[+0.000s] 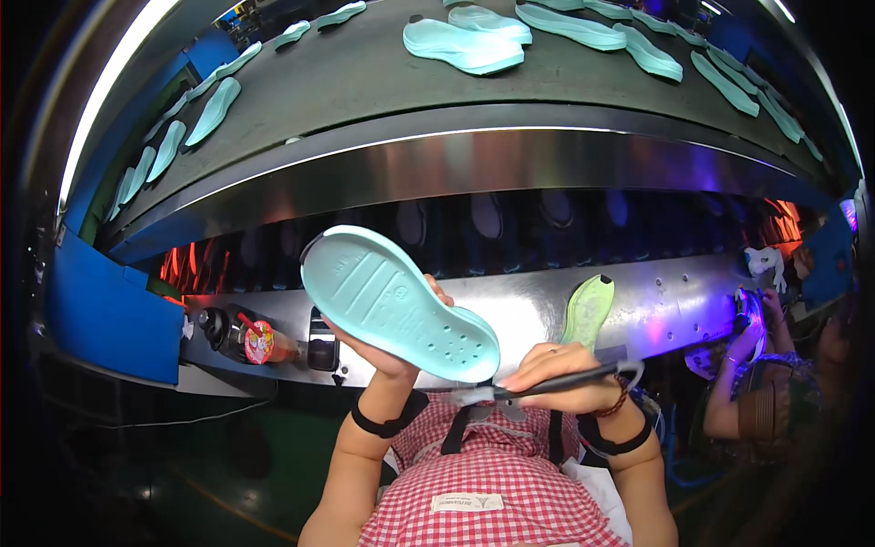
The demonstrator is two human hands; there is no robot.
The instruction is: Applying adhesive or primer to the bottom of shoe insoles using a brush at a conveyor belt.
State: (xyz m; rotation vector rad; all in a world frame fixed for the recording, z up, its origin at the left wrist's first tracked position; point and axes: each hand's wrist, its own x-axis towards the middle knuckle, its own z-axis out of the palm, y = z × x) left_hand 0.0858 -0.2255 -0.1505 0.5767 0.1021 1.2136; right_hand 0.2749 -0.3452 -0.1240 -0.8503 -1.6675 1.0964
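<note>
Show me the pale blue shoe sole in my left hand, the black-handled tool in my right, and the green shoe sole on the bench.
Pale blue shoe sole [398,307]: head view, middle of its broad face.
Black-handled tool [572,378]: head view, on the handle.
Green shoe sole [590,308]: head view, middle of its visible part.

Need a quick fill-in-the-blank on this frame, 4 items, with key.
1. The left hand holds a pale turquoise shoe sole, while the reddish-brown bracelet is on the ____ wrist.
2. The tool in the right hand has a handle coloured ____.
3. On the metal ledge beyond the right hand lies a second sole, coloured light ____.
4. The checks on the person's apron are white and ____.

Missing words: right; black; green; red.
</note>
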